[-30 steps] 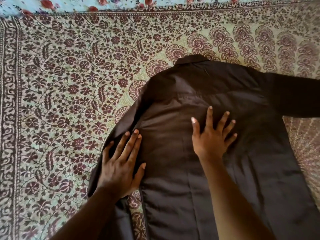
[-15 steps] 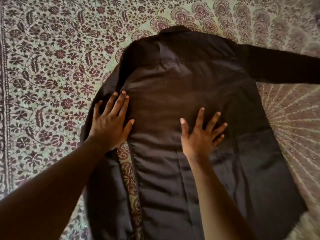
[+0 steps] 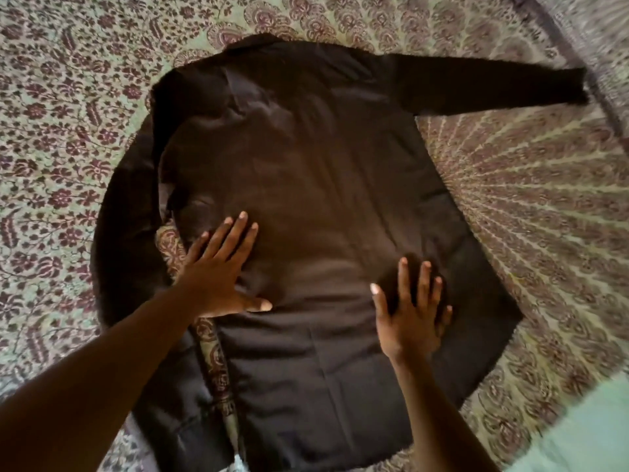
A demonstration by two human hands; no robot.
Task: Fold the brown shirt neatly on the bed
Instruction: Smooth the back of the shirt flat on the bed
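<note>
The brown shirt (image 3: 316,172) lies flat, back side up, on the patterned bedspread (image 3: 531,185), collar away from me. Its right sleeve (image 3: 490,86) stretches out straight to the right. Its left sleeve (image 3: 126,233) hangs down along the left side, with a strip of bedspread showing between it and the body. My left hand (image 3: 221,270) rests flat with fingers spread on the shirt's left edge at mid-body. My right hand (image 3: 412,311) presses flat on the lower right part of the back.
The floral bedspread spreads around the shirt on all sides. A dark border band (image 3: 585,66) of the spread runs at the upper right. A pale plain area (image 3: 589,434) shows at the bottom right corner.
Both hands have slid down the shirt's back toward the hem, the left hand moving from the sleeve side onto the body. The view has shifted, showing the whole right sleeve.
</note>
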